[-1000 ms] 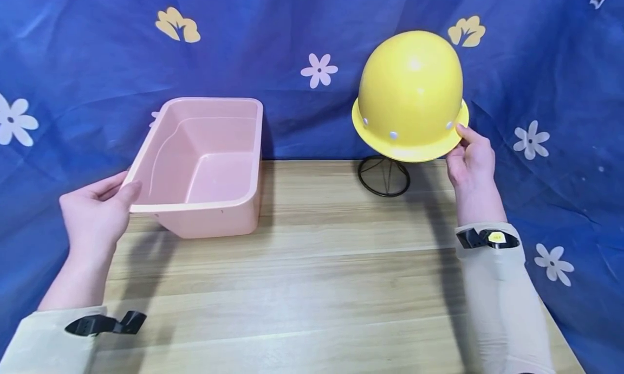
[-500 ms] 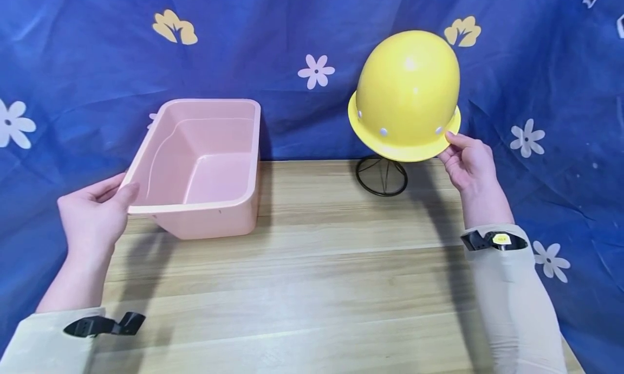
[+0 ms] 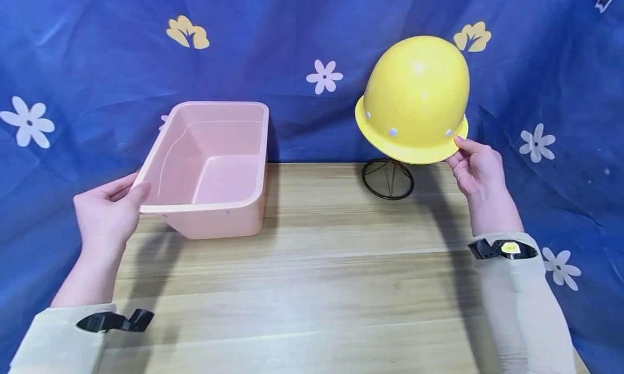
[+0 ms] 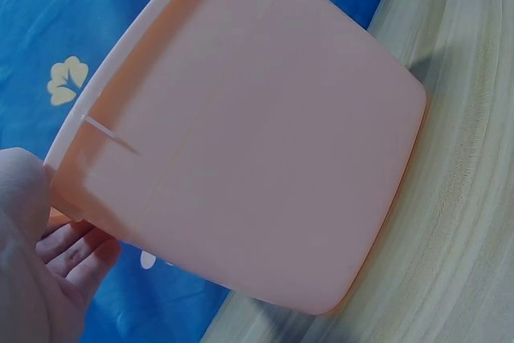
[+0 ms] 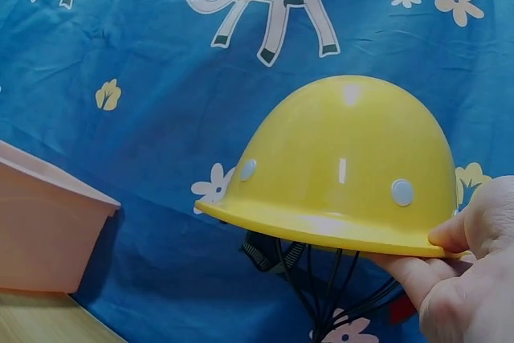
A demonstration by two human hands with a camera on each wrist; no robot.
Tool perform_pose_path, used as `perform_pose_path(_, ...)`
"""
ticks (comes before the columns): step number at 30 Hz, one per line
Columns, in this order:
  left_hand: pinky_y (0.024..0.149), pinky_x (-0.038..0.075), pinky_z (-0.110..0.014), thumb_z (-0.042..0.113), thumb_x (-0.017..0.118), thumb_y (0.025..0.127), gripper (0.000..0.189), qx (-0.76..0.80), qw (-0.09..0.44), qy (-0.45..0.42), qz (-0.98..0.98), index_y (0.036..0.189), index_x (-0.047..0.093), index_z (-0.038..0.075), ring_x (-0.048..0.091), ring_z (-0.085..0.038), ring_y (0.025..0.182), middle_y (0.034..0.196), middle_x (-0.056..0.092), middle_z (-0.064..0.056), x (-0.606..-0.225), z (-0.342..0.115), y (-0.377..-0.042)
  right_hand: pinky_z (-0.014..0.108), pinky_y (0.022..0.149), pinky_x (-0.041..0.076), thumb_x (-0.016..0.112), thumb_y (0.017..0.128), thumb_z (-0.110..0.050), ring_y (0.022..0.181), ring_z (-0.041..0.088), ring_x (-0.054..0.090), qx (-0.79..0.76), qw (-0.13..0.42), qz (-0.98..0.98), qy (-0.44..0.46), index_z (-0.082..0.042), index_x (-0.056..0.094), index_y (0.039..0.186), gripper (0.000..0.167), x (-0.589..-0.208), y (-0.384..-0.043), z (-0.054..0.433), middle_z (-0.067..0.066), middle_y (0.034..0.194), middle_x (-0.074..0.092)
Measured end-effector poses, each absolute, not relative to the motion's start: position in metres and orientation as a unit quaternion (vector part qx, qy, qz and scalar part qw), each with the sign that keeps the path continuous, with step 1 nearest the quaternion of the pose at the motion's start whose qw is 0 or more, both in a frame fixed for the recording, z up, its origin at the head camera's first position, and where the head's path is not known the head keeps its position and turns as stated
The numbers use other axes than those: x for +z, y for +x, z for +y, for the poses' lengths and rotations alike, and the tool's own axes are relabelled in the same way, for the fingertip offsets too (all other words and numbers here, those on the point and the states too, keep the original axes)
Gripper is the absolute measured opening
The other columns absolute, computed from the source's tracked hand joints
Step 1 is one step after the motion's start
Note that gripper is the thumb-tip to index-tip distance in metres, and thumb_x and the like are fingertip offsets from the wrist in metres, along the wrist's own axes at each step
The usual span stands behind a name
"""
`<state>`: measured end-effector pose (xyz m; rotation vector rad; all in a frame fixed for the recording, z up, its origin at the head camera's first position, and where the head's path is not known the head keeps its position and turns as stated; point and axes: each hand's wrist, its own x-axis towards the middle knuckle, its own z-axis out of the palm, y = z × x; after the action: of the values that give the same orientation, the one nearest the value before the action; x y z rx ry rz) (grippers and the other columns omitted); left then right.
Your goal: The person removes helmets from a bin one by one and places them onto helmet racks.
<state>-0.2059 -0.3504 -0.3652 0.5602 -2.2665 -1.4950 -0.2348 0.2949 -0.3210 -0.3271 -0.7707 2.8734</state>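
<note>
A yellow hard hat [image 3: 416,97] sits tilted over a black wire stand [image 3: 388,180] at the back right of the table. My right hand [image 3: 480,165] pinches its brim, thumb on top and fingers beneath. In the right wrist view the stand's thin wires [image 5: 325,295] rise under the hat [image 5: 345,174], beside a dark strap. At the left stands a pink plastic tub [image 3: 226,179], its opening tipped toward me. My left hand [image 3: 109,211] grips the tub's near left rim corner. The left wrist view shows the tub's outer wall [image 4: 257,134] with the fingers [image 4: 92,267] below the rim.
The wooden table [image 3: 302,287] stretches between the two arms. Behind it hangs a blue cloth [image 3: 292,27] printed with flowers and animals, close to the tub and hat. Each sleeve carries a black wrist strap [image 3: 114,321].
The hat has tilted slightly and my right hand has shifted a little along its brim. The left hand keeps its hold on the tub. The head view has moved slightly.
</note>
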Motion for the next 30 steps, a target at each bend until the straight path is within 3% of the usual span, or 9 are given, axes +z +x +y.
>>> perform_pose_path(10, 0.065, 0.051, -0.007, 0.028, 0.08, 0.094, 0.045, -0.528, 0.177, 0.184, -0.81, 0.134, 0.074, 0.009, 0.066, 0.016, 0.075, 0.073, 0.066, 0.034, -0.367, -0.349, -0.21, 0.046, 0.103, 0.051, 0.058, 0.1, 0.017, 0.125, 0.032, 0.067, 0.967, 0.015, -0.236, -0.095, 0.003, 0.056, 0.141, 0.043, -0.324, -0.232, 0.307, 0.02, 0.134, 0.068)
perform_pose_path(18, 0.064, 0.05, -0.006, 0.035, 0.079, 0.095, 0.053, -0.496, 0.169, 0.152, -0.838, 0.137, 0.07, 0.003, 0.063, 0.019, 0.075, 0.072, 0.062, 0.038, -0.369, -0.354, -0.215, 0.045, 0.102, 0.052, 0.06, 0.103, 0.01, 0.123, 0.032, 0.067, 0.954, 0.003, -0.289, -0.076, 0.003, 0.061, 0.138, 0.036, -0.328, -0.225, 0.314, 0.022, 0.131, 0.07)
perform_pose_path(26, 0.063, 0.049, -0.006, 0.039, 0.077, 0.097, 0.059, -0.483, 0.147, 0.117, -0.855, 0.139, 0.067, -0.001, 0.062, 0.02, 0.075, 0.074, 0.062, 0.04, -0.366, -0.359, -0.214, 0.05, 0.095, 0.055, 0.063, 0.104, 0.002, 0.111, 0.035, 0.074, 0.927, 0.025, -0.363, -0.089, 0.006, 0.072, 0.123, 0.022, -0.334, -0.212, 0.324, 0.024, 0.116, 0.075)
perform_pose_path(30, 0.064, 0.05, -0.007, 0.042, 0.075, 0.098, 0.061, -0.484, 0.141, 0.116, -0.856, 0.143, 0.066, 0.001, 0.061, 0.021, 0.078, 0.077, 0.061, 0.043, -0.363, -0.36, -0.213, 0.046, 0.087, 0.06, 0.071, 0.101, -0.003, 0.1, 0.029, 0.078, 0.886, 0.067, -0.446, -0.109, 0.004, 0.078, 0.109, 0.013, -0.334, -0.204, 0.331, 0.018, 0.105, 0.078)
